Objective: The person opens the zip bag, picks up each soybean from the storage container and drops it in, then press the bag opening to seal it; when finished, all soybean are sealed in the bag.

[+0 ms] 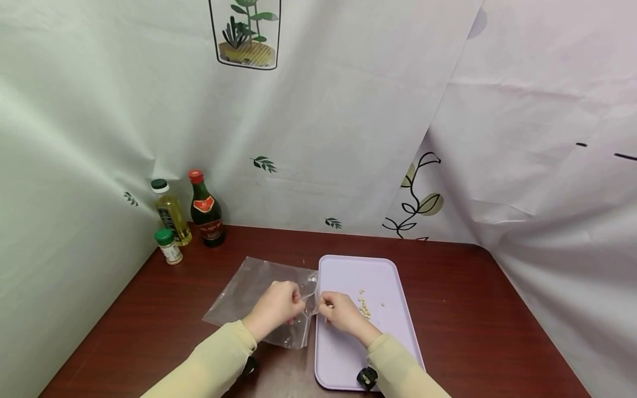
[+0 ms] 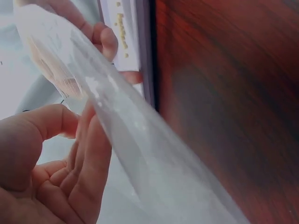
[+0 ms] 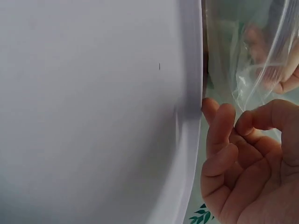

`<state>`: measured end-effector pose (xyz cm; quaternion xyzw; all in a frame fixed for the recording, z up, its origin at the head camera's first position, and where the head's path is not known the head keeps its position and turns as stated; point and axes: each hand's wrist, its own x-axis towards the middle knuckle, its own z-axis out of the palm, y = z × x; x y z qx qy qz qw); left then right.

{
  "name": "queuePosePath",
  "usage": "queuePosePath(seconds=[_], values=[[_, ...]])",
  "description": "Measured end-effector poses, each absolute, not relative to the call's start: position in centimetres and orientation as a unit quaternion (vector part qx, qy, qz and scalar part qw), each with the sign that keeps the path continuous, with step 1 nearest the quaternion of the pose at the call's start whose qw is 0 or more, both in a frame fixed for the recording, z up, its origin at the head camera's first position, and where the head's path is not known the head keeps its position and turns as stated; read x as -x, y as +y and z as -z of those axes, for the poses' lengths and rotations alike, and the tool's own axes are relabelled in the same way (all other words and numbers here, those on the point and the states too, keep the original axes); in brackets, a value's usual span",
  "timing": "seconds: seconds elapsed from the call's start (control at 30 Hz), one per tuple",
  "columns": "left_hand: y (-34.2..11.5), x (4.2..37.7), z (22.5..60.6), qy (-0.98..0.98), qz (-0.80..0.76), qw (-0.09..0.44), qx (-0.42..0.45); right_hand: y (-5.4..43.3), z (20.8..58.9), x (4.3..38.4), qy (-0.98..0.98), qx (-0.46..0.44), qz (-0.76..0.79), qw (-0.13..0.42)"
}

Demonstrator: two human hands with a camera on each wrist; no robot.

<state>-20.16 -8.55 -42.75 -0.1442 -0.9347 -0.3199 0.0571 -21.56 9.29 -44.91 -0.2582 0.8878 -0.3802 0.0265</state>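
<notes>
A clear plastic zip bag [image 1: 259,276] lies on the table to the left of the lilac tray [image 1: 348,271], its mouth end lifted toward that tray. My left hand [image 1: 276,307] pinches the bag's edge between thumb and fingers, as the left wrist view also shows. At the corner of the bag's mouth, my right hand [image 1: 343,312] pinches the film with thumb and forefinger [image 3: 261,114], right beside the tray's rim. Ridged zip lines [image 3: 275,42] run along the mouth. Several small yellow beans [image 1: 364,308] lie on the tray, just right of my right hand.
Toward the back left corner stand a bottle of yellow oil [image 1: 171,215], a dark green bottle with a red cap [image 1: 206,213] and a small green-capped shaker [image 1: 169,247]. A patterned white cloth [image 1: 338,138] hangs behind the dark red wooden table [image 1: 463,309].
</notes>
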Motion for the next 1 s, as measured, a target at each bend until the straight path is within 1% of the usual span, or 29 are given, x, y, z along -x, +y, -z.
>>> queuePosePath(seconds=[0.13, 0.2, 0.43, 0.63, 0.73, 1.0], values=[[-8.7, 20.2, 43.0, -0.938, 0.285, 0.104, 0.17, 9.6, 44.8, 21.6, 0.886, 0.264, 0.378, 0.04], [-8.8, 20.2, 43.1, -0.937, 0.278, 0.117, 0.178, 9.8, 44.7, 21.6, 0.886, 0.27, 0.375, 0.042], [-9.0, 19.9, 43.0, -0.939, 0.281, 0.099, 0.173, 10.1, 44.6, 21.6, 0.891, 0.271, 0.363, 0.043], [-9.6, 19.3, 42.7, -0.944, 0.258, 0.122, 0.167, 10.6, 44.4, 21.5, 0.895, 0.265, 0.355, 0.043], [-10.0, 19.2, 42.7, -0.946, 0.249, 0.126, 0.166, 10.9, 44.3, 21.4, 0.9, 0.265, 0.343, 0.041], [-10.8, 19.1, 42.6, -0.94, 0.272, 0.132, 0.159, 11.7, 44.4, 21.5, 0.901, 0.254, 0.348, 0.06]])
